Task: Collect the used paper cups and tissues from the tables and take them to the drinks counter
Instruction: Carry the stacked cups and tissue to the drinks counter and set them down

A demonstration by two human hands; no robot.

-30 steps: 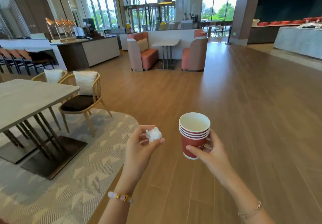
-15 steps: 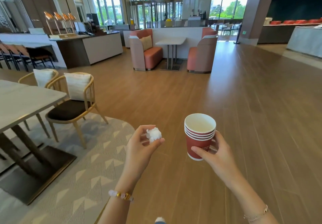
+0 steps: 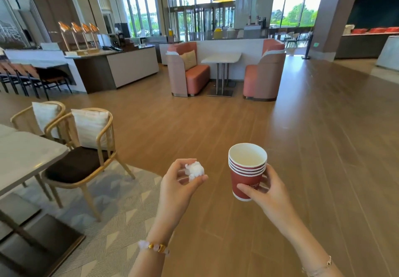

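Left hand [image 3: 180, 187] pinches the tissue [image 3: 195, 170] at its fingertips; right hand [image 3: 266, 192] grasps the stacked cups [image 3: 246, 174] upright, for carrying.

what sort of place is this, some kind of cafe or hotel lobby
Probably a hotel lobby café or lounge: a long dark-and-white service counter with copper-coloured lamps, pink upholstered booth seats flanking a white rectangular table, and tall glass entrance doors behind.

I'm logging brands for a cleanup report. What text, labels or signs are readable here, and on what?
White print on the stacked red cups in the right hand: too blurred to read.
Green sign on the pillar: too small to read.
Nothing else legible.
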